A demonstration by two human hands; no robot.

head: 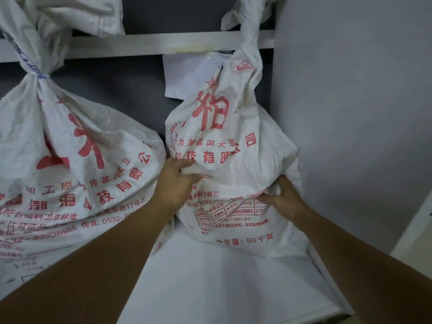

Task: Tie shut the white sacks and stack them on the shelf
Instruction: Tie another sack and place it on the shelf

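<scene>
White woven plastic sack (233, 160), red print, neck knotted, upright on white shelf board (210, 277), right corner beside grey wall (350, 113). My left hand (176, 181) bunches cloth on its flank, right hand (284, 195) clutches fold low right. Looks heavy, slumpy, slick weave; I'd grab gathered cloth low.

Both bare arms reach forward, nearly straight; the left hand (176, 183) has fingers and thumb curled, pinching a fold of the sack (224, 141); the right hand (285, 195), lower, grips its other side, fingers dug in.
</scene>
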